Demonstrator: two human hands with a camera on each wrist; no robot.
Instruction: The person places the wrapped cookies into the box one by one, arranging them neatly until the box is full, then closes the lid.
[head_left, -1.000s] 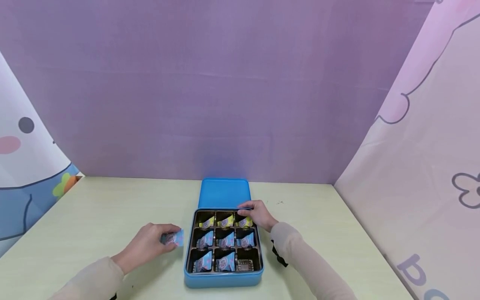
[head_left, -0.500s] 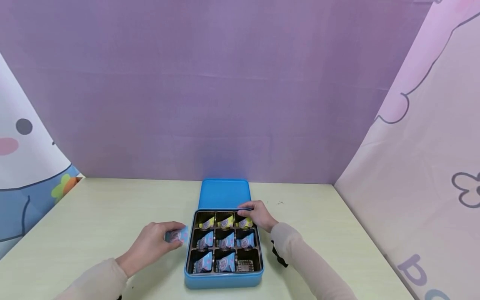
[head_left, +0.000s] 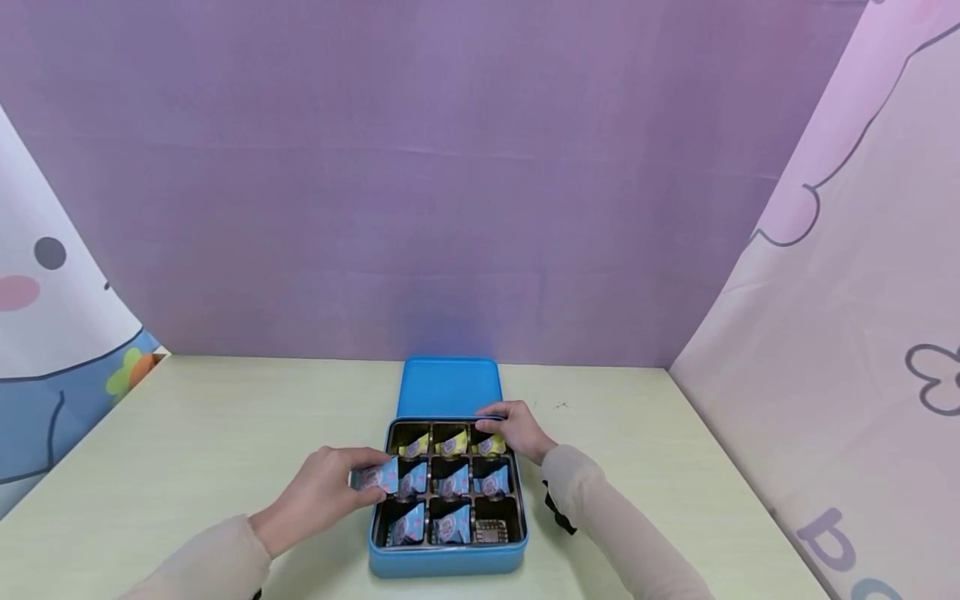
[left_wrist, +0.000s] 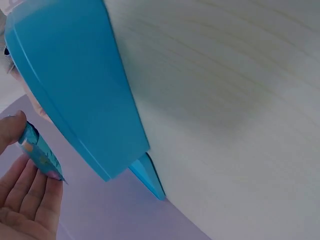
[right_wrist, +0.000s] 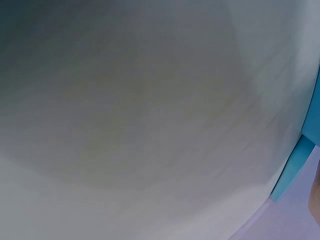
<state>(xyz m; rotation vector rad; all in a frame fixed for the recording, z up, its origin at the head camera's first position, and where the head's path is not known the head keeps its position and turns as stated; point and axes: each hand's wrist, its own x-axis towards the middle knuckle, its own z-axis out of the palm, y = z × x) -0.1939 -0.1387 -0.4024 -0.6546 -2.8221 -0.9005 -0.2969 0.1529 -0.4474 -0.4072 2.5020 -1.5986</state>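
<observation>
My left hand (head_left: 318, 500) pinches a blue wrapped candy (head_left: 377, 476) between thumb and fingers, over the left rim of a blue box (head_left: 447, 564). In the left wrist view the same candy (left_wrist: 42, 156) is held beside the box's side wall (left_wrist: 80, 90). My right hand (head_left: 519, 429) grips the box's far right corner, fingers behind the rim and thumb inside. Inside, a divided tray has yellow candies (head_left: 451, 444) in the back row and blue candies (head_left: 452, 482) in the middle row. Two blue candies (head_left: 407, 527) lie in the front row; its right compartment (head_left: 491, 529) is bare.
A blue lid (head_left: 450, 387) lies behind the box, near the purple backdrop (head_left: 450, 183). The pale wooden table (head_left: 637, 492) extends on both sides. Printed fabric panels (head_left: 847, 292) border it left and right.
My left hand has moved right with the blue candy, from beside the box to over its left rim. The right hand and the box have stayed in place.
</observation>
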